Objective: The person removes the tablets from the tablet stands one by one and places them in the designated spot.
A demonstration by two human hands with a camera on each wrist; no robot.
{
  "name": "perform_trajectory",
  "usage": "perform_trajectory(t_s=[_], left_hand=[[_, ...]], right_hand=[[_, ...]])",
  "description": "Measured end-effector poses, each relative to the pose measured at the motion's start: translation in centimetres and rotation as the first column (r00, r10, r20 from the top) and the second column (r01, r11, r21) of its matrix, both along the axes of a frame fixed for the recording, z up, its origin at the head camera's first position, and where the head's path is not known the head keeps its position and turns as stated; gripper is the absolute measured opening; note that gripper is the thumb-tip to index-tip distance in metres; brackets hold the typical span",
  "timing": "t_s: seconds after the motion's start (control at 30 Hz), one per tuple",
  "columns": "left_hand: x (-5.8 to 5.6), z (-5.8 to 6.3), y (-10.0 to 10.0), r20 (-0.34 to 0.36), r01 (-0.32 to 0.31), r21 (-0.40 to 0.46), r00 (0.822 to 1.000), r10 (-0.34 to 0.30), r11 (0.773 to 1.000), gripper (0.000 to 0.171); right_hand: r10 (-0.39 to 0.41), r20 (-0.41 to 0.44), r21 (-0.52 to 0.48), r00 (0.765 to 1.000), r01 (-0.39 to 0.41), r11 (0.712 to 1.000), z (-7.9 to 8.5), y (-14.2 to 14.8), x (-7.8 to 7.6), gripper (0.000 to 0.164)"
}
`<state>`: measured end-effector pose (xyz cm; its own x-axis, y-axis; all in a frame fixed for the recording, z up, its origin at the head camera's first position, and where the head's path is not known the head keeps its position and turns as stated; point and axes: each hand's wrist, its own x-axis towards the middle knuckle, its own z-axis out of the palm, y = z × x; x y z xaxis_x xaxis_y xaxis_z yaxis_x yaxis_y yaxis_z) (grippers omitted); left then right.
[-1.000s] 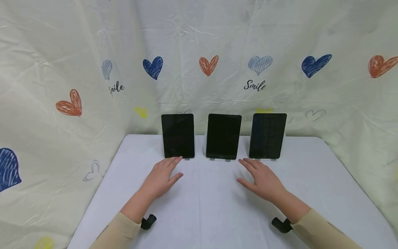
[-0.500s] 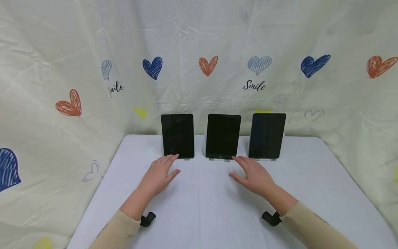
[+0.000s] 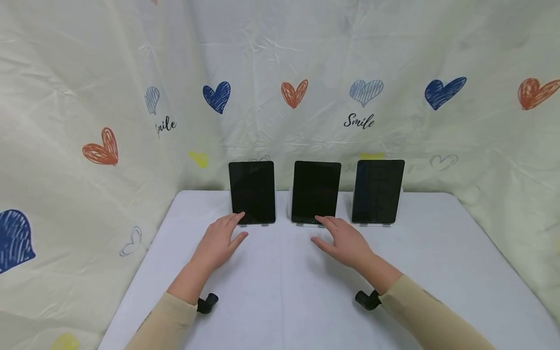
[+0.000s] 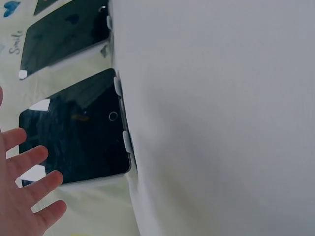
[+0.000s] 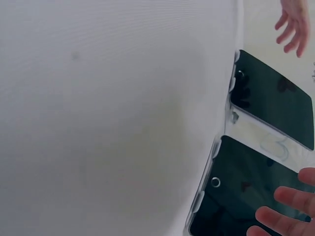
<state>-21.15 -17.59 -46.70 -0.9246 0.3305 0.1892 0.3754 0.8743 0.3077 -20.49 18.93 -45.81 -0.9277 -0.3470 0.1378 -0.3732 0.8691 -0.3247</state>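
Observation:
Three black tablets stand in a row near the back of the table, each leaning upright on a stand with small clips at its lower edge: the left tablet [image 3: 253,192], the middle tablet [image 3: 316,189] and the right tablet [image 3: 378,191]. My left hand [image 3: 216,241] hovers in front of the left tablet, fingers spread and holding nothing. In the left wrist view its fingers [image 4: 34,187] stand apart from that tablet's screen [image 4: 83,132]. My right hand [image 3: 347,243] hangs before the middle tablet, fingers extended, with nothing in it.
A white cloth covers the table [image 3: 280,291]. Behind it hangs a pale curtain [image 3: 262,48] printed with hearts and the word "Smile". A black wrist camera [image 3: 207,303] sits under the left sleeve, another camera [image 3: 368,300] under the right.
My right hand has moved left, from between the middle and right tablets to before the middle one. My left hand has shifted slightly left and toward the tablet. The tablets stay in place.

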Motion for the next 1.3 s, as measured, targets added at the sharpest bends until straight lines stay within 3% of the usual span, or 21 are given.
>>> perform_trajectory(t_s=[0.5,1.0,1.3], left_hand=[[-1.6,0.1,-1.1,-0.005,-0.024,0.031,1.0,0.024,0.999,0.067],[-3.3,1.1,-1.6,0.001,-0.083,0.066,0.997,0.083,0.994,0.065],[-4.5,1.2,-1.6,0.067,-0.146,0.065,0.988,0.141,0.987,0.068]], right_hand=[[-0.07,0.107,-0.064,0.992,0.077,0.995,0.3,-3.0,-1.9,0.071],[-0.121,0.131,-0.13,0.984,0.138,0.982,0.9,-6.9,-3.5,0.069],[-0.143,0.136,-0.152,0.98,0.163,0.975,1.4,-9.2,-4.7,0.064]])
